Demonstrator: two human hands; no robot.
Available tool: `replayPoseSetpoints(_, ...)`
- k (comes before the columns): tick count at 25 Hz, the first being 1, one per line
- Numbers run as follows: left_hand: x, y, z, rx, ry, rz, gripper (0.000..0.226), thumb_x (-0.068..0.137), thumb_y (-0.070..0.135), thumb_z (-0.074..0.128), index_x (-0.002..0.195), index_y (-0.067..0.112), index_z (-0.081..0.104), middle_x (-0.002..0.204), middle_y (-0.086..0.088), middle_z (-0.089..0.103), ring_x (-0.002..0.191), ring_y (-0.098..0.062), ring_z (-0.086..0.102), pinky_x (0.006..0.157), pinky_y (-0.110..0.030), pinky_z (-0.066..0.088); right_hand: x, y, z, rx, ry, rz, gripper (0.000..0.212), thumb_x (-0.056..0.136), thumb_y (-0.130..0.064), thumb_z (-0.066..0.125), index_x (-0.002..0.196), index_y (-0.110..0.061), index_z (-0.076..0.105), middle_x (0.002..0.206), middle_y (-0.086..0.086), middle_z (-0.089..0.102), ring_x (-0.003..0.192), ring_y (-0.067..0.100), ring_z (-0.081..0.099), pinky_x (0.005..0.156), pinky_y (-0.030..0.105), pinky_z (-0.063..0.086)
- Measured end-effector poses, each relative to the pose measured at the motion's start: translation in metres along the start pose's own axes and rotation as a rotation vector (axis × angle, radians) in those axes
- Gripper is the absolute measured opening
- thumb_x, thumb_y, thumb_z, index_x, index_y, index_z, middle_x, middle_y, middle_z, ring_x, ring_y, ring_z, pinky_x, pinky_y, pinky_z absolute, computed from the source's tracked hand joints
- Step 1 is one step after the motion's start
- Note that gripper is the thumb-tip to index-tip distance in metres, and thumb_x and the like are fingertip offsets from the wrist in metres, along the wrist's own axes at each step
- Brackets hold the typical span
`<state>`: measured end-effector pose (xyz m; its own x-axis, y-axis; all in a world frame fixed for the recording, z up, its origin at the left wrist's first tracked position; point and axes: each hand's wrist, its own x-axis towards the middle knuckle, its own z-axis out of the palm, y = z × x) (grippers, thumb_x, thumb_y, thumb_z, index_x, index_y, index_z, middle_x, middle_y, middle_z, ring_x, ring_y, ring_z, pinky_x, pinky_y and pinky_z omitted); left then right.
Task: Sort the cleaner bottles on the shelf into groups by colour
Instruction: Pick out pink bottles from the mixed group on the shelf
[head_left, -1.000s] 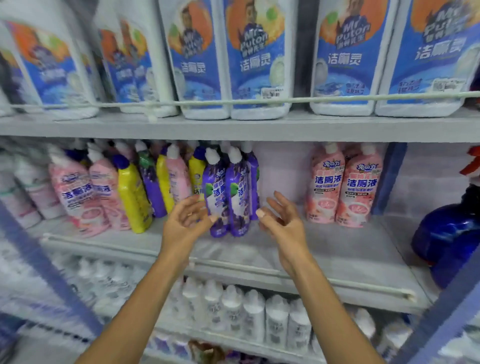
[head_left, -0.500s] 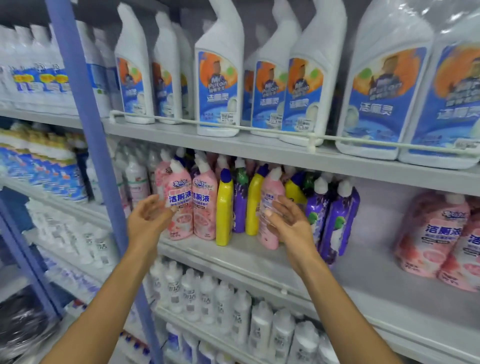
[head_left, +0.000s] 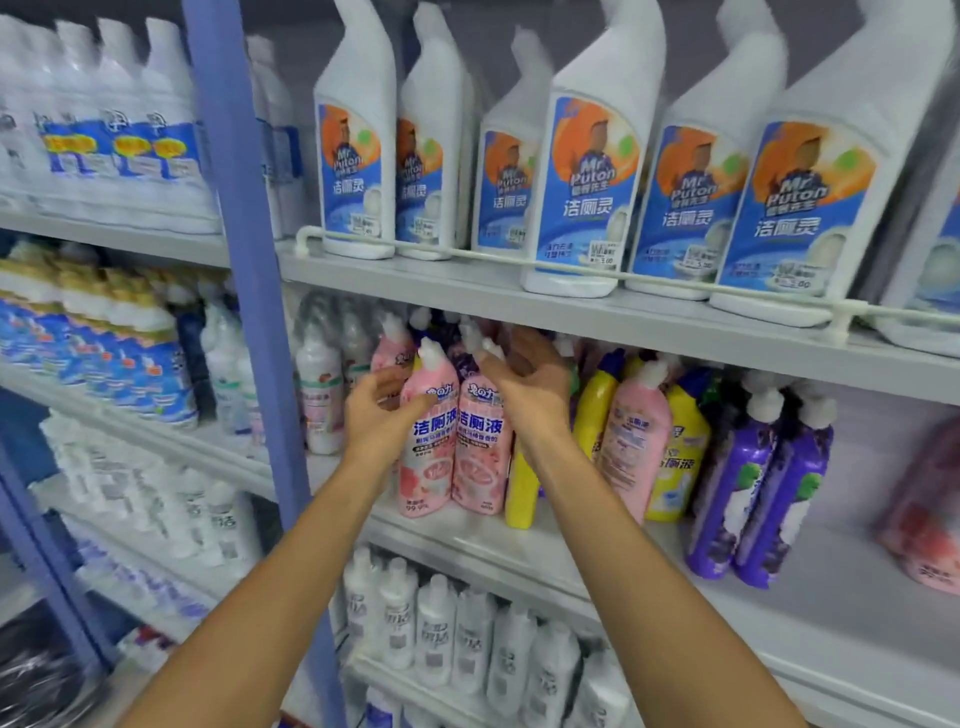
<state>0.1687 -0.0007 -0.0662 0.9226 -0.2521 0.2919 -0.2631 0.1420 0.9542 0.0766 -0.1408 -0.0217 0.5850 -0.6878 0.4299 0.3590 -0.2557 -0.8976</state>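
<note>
On the middle shelf (head_left: 831, 629) stand mixed cleaner bottles. Two pink bottles (head_left: 428, 467) (head_left: 480, 467) are at the front left. To their right come a yellow bottle (head_left: 521, 493), another pink bottle (head_left: 631, 447), a second yellow one (head_left: 678, 467) and two purple bottles (head_left: 727, 493). More pink bottles (head_left: 919, 519) sit blurred at the far right. My left hand (head_left: 379, 410) is beside the leftmost pink bottle, thumb touching its label, fingers loosely curled. My right hand (head_left: 530, 389) reaches over the second pink bottle toward the white caps behind.
A blue upright post (head_left: 249, 312) stands just left of my hands. Large white bottles (head_left: 576, 182) with blue labels fill the upper shelf behind a white rail (head_left: 467, 254). Small white bottles (head_left: 436, 623) line the lower shelf. The bay to the left holds blue and white bottles (head_left: 130, 364).
The view has swung left and closer. Both hands have moved left from the purple bottles to the two front pink bottles; my left thumb now touches one.
</note>
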Motion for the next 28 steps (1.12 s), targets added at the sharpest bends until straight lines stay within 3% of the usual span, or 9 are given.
replayPoseSetpoints(3,0.006,-0.002,0.005,0.056,-0.063,0.007,0.046,0.077,-0.005,0.081,0.117,0.011,0.063,0.096,0.007,0.067,0.084,-0.006,0.066,0.066,-0.009,0.052,0.007,0.011,0.019,-0.324,0.023,-0.051,0.048,0.079,-0.020,0.082,0.124,-0.027,0.067,0.120,-0.011,0.070,0.095,0.006,0.068,0.088,0.024,0.053)
replayPoseSetpoints(6,0.008,-0.005,0.000,0.055,-0.109,-0.004,0.047,0.076,-0.004,0.082,0.115,0.013,0.064,0.094,0.007,0.069,0.069,0.008,0.066,0.061,-0.010,0.053,0.006,0.021,0.014,-0.511,0.026,-0.068,0.055,0.082,-0.017,0.079,0.133,-0.029,0.063,0.126,-0.006,0.068,0.092,0.011,0.063,0.080,0.024,0.050)
replayPoseSetpoints(9,0.006,-0.004,-0.009,0.038,-0.126,0.009,0.050,0.075,-0.003,0.084,0.118,0.009,0.064,0.101,0.003,0.071,0.076,0.006,0.069,0.071,-0.019,0.059,-0.008,0.036,0.002,-0.561,-0.027,-0.121,0.056,0.079,-0.030,0.081,0.131,-0.029,0.060,0.127,-0.003,0.069,0.107,0.019,0.067,0.088,0.033,0.056)
replayPoseSetpoints(11,0.001,-0.004,-0.014,0.017,-0.142,0.033,0.053,0.074,-0.002,0.084,0.122,0.008,0.064,0.108,0.000,0.072,0.087,0.000,0.071,0.074,-0.020,0.060,-0.022,0.049,-0.002,-0.584,-0.049,-0.123,0.054,0.076,-0.037,0.083,0.124,-0.025,0.063,0.118,0.000,0.071,0.103,0.021,0.067,0.086,0.039,0.057)
replayPoseSetpoints(14,-0.008,-0.004,-0.017,0.026,-0.155,0.083,0.052,0.074,0.003,0.086,0.122,0.011,0.067,0.115,0.001,0.074,0.102,-0.011,0.071,0.085,-0.029,0.059,-0.029,0.049,-0.012,-0.517,-0.046,-0.158,0.049,0.075,-0.036,0.086,0.117,-0.024,0.066,0.107,-0.003,0.073,0.094,0.017,0.069,0.080,0.042,0.059)
replayPoseSetpoints(17,-0.024,0.006,-0.011,0.012,-0.196,0.148,0.047,0.076,0.002,0.085,0.120,0.011,0.069,0.117,0.001,0.074,0.106,-0.015,0.071,0.093,-0.035,0.057,-0.038,0.026,-0.038,-0.398,-0.079,-0.108,0.051,0.075,-0.036,0.089,0.120,-0.025,0.067,0.103,-0.010,0.074,0.090,0.008,0.071,0.078,0.036,0.061)
replayPoseSetpoints(24,-0.067,0.037,0.052,-0.030,-0.349,0.199,0.046,0.077,0.007,0.086,0.119,0.015,0.069,0.112,0.001,0.076,0.103,-0.017,0.072,0.088,-0.031,0.058,-0.057,-0.027,-0.148,-0.273,-0.127,-0.073,0.051,0.078,-0.018,0.088,0.123,-0.020,0.065,0.108,-0.007,0.074,0.095,0.004,0.072,0.077,0.021,0.059)
replayPoseSetpoints(28,-0.109,0.039,0.127,-0.090,-0.479,0.168,0.046,0.077,0.007,0.085,0.119,0.016,0.069,0.110,0.005,0.077,0.101,-0.012,0.072,0.083,-0.023,0.056,-0.076,-0.039,-0.237,-0.278,-0.060,-0.023,0.054,0.078,-0.012,0.087,0.127,-0.019,0.065,0.111,-0.003,0.076,0.102,0.013,0.073,0.082,0.033,0.062)
